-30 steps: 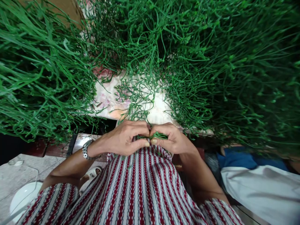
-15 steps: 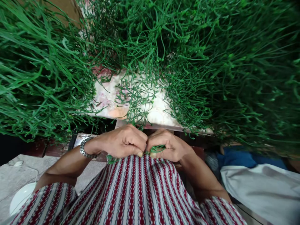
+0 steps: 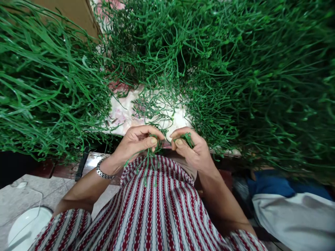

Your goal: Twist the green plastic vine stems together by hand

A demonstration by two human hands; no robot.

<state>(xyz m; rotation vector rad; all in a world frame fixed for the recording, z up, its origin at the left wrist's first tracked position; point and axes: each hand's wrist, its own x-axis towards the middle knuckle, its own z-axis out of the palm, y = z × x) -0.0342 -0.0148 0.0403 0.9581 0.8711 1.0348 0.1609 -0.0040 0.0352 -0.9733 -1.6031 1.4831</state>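
Observation:
My left hand pinches a few thin green stems, which look like plastic foliage; their ends hang down over the striped garment on my lap. Close to its right, my right hand is closed round a short green sprig that pokes out between thumb and fingers. A small gap separates the fingertips of the two hands. Just beyond them, loose green stems are scattered on a pale patterned table cover.
Big heaps of green foliage lie at the left, the back and the right. A cardboard box stands at the back left. Below left is a round white object on the floor; a person's grey-clad leg is at the right.
Both hands have risen from my lap towards the table edge and moved apart. Stems now dangle from my left hand, and a sprig shows in my right.

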